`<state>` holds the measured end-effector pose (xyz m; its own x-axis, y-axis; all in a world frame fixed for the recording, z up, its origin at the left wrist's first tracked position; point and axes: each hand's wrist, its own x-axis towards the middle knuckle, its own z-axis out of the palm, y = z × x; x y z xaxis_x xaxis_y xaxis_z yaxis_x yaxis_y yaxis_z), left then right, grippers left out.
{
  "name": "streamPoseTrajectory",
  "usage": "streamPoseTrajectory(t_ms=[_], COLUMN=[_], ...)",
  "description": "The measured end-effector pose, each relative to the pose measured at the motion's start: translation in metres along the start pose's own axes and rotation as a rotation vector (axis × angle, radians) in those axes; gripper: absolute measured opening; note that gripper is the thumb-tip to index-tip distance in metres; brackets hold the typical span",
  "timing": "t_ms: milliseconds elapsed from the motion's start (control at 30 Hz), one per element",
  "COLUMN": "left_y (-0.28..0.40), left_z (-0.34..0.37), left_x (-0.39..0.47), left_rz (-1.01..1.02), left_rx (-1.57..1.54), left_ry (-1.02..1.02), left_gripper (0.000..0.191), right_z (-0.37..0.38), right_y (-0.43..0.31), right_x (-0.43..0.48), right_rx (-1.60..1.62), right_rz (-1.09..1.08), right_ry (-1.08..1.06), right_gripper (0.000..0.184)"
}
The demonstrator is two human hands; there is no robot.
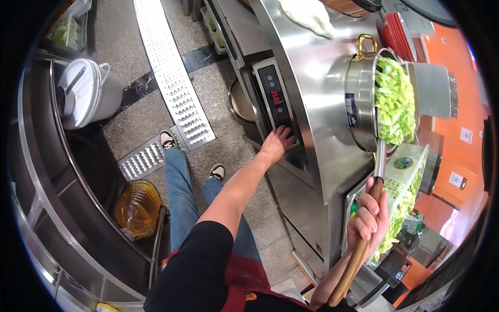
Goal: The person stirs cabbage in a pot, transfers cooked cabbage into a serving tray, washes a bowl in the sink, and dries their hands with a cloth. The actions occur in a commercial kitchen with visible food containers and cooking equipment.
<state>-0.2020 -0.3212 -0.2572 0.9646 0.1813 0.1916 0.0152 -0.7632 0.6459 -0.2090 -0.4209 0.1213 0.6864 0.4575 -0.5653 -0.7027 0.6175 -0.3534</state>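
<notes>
My left hand is at the lower end of a cooker's control panel with a red digital display; its fingers are spread, and what lies under the fingertips is hidden. My right hand is closed around the wooden handle of a long utensil. The utensil's metal shaft reaches to a steel pot on the steel counter. Chopped leafy greens are heaped at the pot's mouth, hiding the utensil's head. One brass-coloured pot handle shows at the far side.
Beside the pot is a plastic container with more chopped greens. A white cloth and stacked red bowls are on the counter. A lidded white bucket and a jug of yellow liquid stand left; metal grating crosses the floor.
</notes>
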Motion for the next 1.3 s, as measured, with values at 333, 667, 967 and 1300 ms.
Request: streamPoseTrajectory(t_ms=[333, 667, 967, 1300], left_y=[0.011, -0.012, -0.009, -0.073], left_z=[0.011, -0.014, -0.016, 0.000], left_x=[0.009, 0.041, 0.047, -0.023], left_rz=[-0.709, -1.260, -0.741, -1.381], left_rx=[-0.588, -1.101, -0.273, -1.338], left_ry=[0.039, -0.475, -0.525, -0.376], left_gripper=[0.043, 0.058, 0.057, 0.078], right_z=[-0.012, -0.002, -0.004, -0.018], right_y=[0.003, 0.005, 0.006, -0.018], right_x=[0.003, 0.003, 0.002, -0.004], right_rx=[0.034, 0.053, 0.052, -0.020], right_rz=[-0.035, -0.045, -0.064, 0.021], right_ry=[-0.045, -0.021, -0.002, 0.014], right_gripper=[0.057, 0.056, 0.055, 0.056])
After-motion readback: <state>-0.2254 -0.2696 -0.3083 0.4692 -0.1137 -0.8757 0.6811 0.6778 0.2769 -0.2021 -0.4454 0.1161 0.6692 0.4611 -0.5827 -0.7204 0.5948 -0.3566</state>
